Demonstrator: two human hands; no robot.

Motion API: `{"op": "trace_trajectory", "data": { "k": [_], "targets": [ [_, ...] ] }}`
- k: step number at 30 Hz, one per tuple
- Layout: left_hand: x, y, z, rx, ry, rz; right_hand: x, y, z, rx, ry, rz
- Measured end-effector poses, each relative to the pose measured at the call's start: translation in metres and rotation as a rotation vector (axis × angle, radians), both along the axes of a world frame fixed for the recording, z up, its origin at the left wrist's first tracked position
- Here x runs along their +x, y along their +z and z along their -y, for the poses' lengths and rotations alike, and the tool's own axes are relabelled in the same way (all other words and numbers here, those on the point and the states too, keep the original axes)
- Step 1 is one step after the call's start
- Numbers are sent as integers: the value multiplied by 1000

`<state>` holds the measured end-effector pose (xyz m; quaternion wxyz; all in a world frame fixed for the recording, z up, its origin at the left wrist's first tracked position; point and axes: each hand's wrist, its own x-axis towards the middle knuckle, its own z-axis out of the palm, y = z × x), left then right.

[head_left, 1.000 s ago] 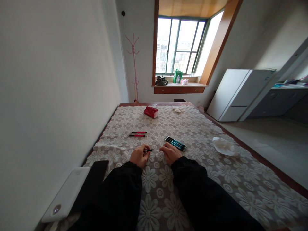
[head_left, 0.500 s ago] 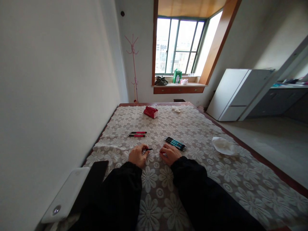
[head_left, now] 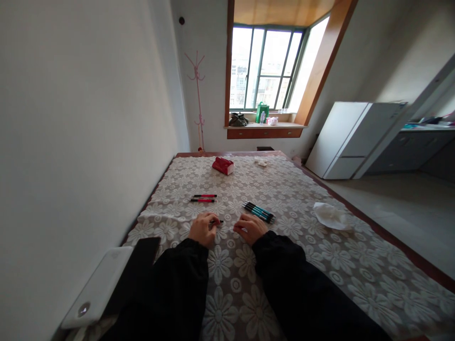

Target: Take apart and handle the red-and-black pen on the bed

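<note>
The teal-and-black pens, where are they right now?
In the head view, the teal-and-black pens lie bunched on the patterned tablecloth just beyond the right hand, to the right of the two red-and-black pens.

**Bright Window, Dim Room**

Daylight enters through the window (head_left: 263, 66), its panes glaring nearly white, washing out the buildings beyond (head_left: 238, 85). From where I stand, the surface (head_left: 284, 184) dims towards its near end, and the black sleeves (head_left: 305, 284) lose their folds in shadow. The refrigerator (head_left: 337, 135) leans, stretched by wide-angle distortion; the fingers (head_left: 239, 228) look slightly soft.
</note>
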<state>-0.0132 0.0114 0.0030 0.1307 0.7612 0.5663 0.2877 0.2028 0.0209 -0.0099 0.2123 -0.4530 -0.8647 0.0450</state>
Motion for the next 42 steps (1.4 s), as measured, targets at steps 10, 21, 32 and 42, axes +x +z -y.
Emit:
{"op": "trace_trajectory", "data": {
  "k": [10,21,32,42],
  "targets": [
    [0,-6,-1,19,-60,-32,-2,3,1,-71,-107,81],
    [1,-9,-1,45,-94,-53,-4,4,1,-92,-270,174],
    [1,-11,-1,41,-58,-1,-2,11,4,12,-99,47],
    [-1,-14,-5,33,-14,66,0,9,3,97,35,102]
  ]
}}
